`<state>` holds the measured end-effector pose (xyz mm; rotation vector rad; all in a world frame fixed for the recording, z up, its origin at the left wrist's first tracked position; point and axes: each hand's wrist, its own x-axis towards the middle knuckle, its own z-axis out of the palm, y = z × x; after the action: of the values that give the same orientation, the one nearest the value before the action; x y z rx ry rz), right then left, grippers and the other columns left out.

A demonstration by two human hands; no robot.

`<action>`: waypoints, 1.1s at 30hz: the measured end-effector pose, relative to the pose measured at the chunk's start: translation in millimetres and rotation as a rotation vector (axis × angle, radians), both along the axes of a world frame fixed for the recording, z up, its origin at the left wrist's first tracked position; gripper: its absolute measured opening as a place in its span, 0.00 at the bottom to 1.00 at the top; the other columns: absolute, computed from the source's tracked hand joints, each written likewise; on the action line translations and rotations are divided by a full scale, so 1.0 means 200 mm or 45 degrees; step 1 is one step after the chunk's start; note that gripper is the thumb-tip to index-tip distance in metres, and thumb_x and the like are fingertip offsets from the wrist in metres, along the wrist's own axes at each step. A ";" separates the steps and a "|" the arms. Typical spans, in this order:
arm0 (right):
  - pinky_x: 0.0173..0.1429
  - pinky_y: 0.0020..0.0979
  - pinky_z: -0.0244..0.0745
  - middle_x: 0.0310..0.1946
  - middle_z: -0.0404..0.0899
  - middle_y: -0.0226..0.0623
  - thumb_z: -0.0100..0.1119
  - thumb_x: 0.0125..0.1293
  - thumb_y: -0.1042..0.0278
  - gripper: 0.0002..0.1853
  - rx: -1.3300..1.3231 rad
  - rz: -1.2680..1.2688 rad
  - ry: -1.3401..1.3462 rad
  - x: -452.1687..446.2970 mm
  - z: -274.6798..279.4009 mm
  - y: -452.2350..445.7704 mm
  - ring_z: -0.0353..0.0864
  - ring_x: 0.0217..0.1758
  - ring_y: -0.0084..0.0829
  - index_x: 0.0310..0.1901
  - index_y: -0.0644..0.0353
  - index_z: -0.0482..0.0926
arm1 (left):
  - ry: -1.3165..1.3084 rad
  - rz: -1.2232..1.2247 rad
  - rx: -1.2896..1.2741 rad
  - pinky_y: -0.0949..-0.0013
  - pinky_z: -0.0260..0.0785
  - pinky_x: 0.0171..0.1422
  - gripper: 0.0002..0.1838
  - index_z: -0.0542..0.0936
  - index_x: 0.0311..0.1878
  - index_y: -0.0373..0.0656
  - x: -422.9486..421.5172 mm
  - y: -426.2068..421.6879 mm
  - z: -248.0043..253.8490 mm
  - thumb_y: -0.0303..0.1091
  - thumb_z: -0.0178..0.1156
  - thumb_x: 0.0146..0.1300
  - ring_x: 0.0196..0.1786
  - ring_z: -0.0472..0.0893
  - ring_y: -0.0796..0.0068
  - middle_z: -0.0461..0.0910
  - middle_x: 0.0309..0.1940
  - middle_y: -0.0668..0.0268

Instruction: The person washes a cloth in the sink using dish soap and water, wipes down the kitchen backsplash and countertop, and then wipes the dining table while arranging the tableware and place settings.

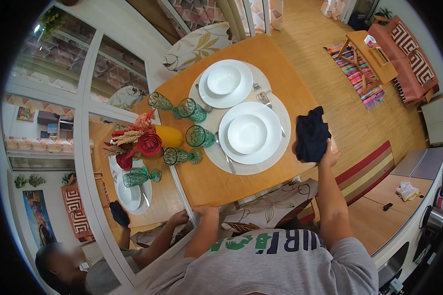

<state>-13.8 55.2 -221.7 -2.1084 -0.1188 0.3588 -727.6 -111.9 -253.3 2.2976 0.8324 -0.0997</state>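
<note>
Here's the right hand point(331, 156), half-closed on the dark cloth point(310, 135) at the nearer plate's point(274, 130) three o'clock, while the left hand point(206, 211) sits by the table's point(206, 184) seven-o'clock corner, its grip impossible to tell.

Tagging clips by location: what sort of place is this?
Likely a home's open dining and living area: a wooden table set with stacked white plates and bowls, a sofa beyond it, and a striped woven rug on the floor.
</note>
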 end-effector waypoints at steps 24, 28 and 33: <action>0.45 0.36 0.75 0.38 0.77 0.50 0.75 0.44 0.40 0.42 0.245 -0.008 -0.023 -0.03 -0.14 0.07 0.78 0.36 0.39 0.45 0.70 0.67 | -1.143 2.738 -1.280 0.64 0.64 0.58 0.37 0.66 0.63 0.44 0.62 0.16 -0.14 0.63 0.37 0.59 0.55 0.74 0.66 0.77 0.50 0.61; 0.47 0.35 0.74 0.40 0.76 0.53 0.70 0.49 0.39 0.44 0.254 0.221 -0.103 0.10 -0.33 0.01 0.78 0.40 0.41 0.54 0.70 0.66 | -1.346 2.943 -1.056 0.63 0.65 0.57 0.44 0.65 0.64 0.46 0.96 0.13 -0.08 0.73 0.34 0.57 0.54 0.75 0.65 0.78 0.50 0.62; 0.52 0.35 0.71 0.45 0.77 0.54 0.60 0.57 0.36 0.43 -0.181 0.817 0.109 0.12 -0.06 -0.45 0.78 0.48 0.41 0.60 0.70 0.66 | -0.958 2.809 -1.037 0.63 0.66 0.55 0.49 0.62 0.68 0.47 1.14 -0.13 -0.01 0.79 0.34 0.57 0.52 0.76 0.62 0.77 0.50 0.60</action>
<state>9.8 -35.6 -234.2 -2.1481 -0.7456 0.8542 -500.1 -137.7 -255.7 -0.1775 1.7816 1.0330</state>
